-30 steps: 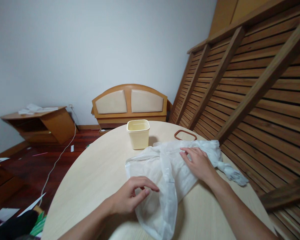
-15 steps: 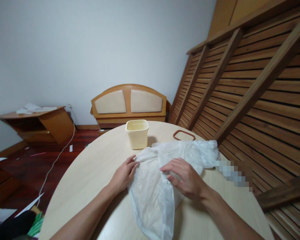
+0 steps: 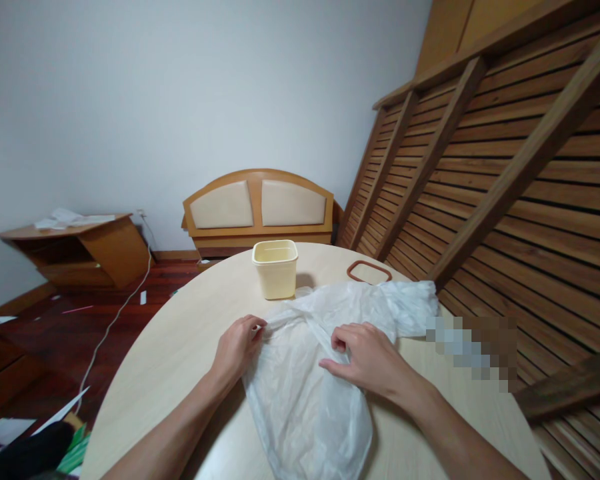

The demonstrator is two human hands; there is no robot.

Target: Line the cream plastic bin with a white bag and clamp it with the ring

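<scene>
- While the left hand (image 3: 261,327) pinches the plastic bag's (image 3: 300,393) edge, the right hand (image 3: 367,357) is over it, thumb spread from fingers
- yellow tub (image 3: 276,273) upright just past it, brown ring (image 3: 351,268) near

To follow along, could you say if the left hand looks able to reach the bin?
Probably yes: bare table lies between the left hand and the upright bin, though that hand pinches the bag's edge.

- From the head, my one view faces forward and down.
- I get the round surface (image 3: 180,333) close below, the headboard (image 3: 257,203) farther ahead.
</scene>
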